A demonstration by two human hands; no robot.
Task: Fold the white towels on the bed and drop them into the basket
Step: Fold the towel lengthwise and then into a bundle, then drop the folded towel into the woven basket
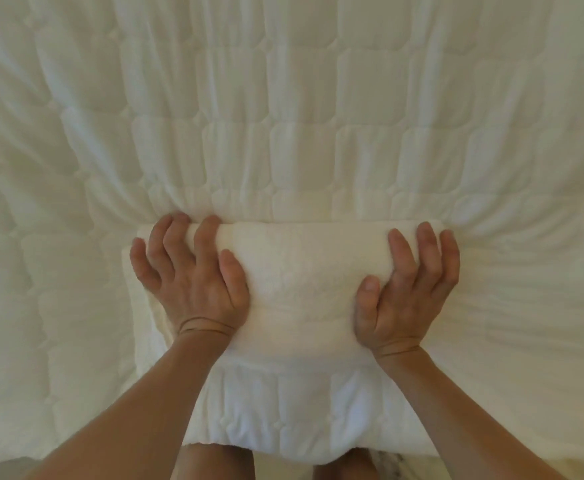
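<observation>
The folded towel (301, 282) lies near the front edge of the bed (301, 98), long axis left to right, directly under both hands. The left hand (193, 282) curls its fingers over the far fold; the right hand (408, 296) presses spread fingers flat at the other end

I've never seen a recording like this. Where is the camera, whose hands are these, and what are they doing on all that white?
There is no machine here. A person wears one wide-angle camera on the head, looking forward and down, so you see their own two arms reaching out. The left hand and the right hand sit on a folded white towel, which lies on a quilted bed cover. The left hand's fingers curl over the towel's far edge, while the right hand presses flatter on top.
</observation>
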